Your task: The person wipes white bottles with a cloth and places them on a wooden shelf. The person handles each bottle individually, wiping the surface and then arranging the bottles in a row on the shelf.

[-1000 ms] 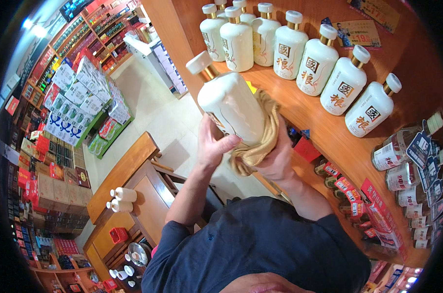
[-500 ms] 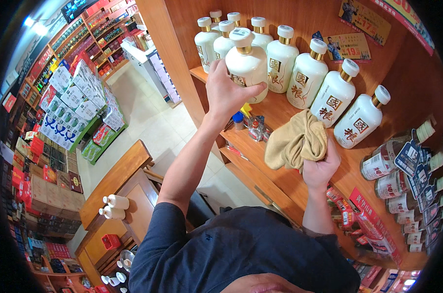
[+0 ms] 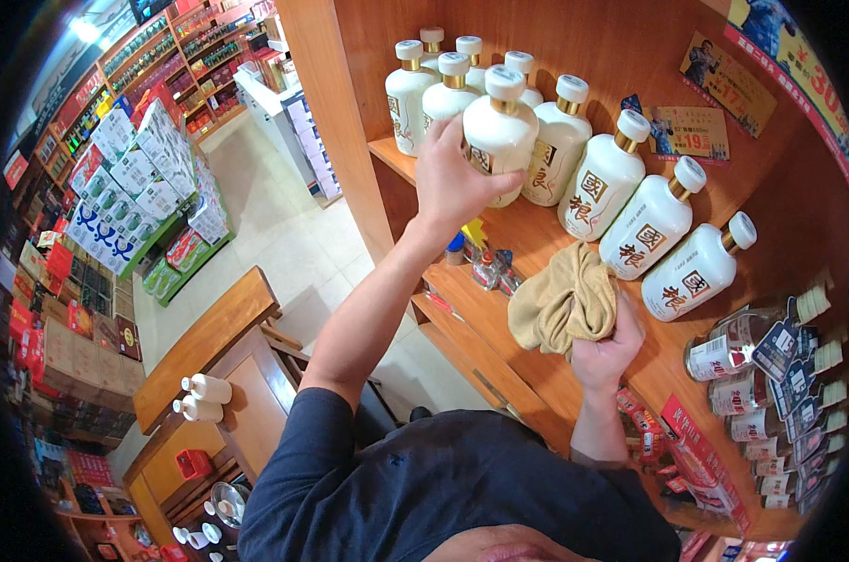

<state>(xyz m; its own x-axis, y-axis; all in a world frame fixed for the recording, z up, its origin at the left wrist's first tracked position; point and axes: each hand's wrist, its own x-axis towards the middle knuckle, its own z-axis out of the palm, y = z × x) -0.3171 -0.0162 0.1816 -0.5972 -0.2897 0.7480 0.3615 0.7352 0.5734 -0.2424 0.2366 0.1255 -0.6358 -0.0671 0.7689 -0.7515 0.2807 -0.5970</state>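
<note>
My left hand [image 3: 452, 178] curves around a white bottle [image 3: 504, 136] with a gold neck and white cap, fingers on its left side and thumb across its front. Its base is hidden behind my hand. In my right hand [image 3: 612, 347] is a bunched tan cloth [image 3: 560, 300], held just in front of the row. Similar white bottles stand close together on the wooden shelf [image 3: 499, 244]. To the right of the held bottle are a second white bottle [image 3: 557, 150], a third [image 3: 604, 183], and others slanting toward the right.
Small clear bottles with tags [image 3: 724, 347] line the right side of the shelf. A blue-capped item [image 3: 455, 248] and small packets [image 3: 490, 269] lie near its left edge. Behind my left arm is a wooden table [image 3: 256, 384] with two white bottles [image 3: 202, 398]. Stacked cartons [image 3: 139, 187] stand farther left.
The bottle in my left hand has moved back and down, closer among the row. My right hand still holds the cloth, with its folds slightly shifted. The whole view has tilted a little.
</note>
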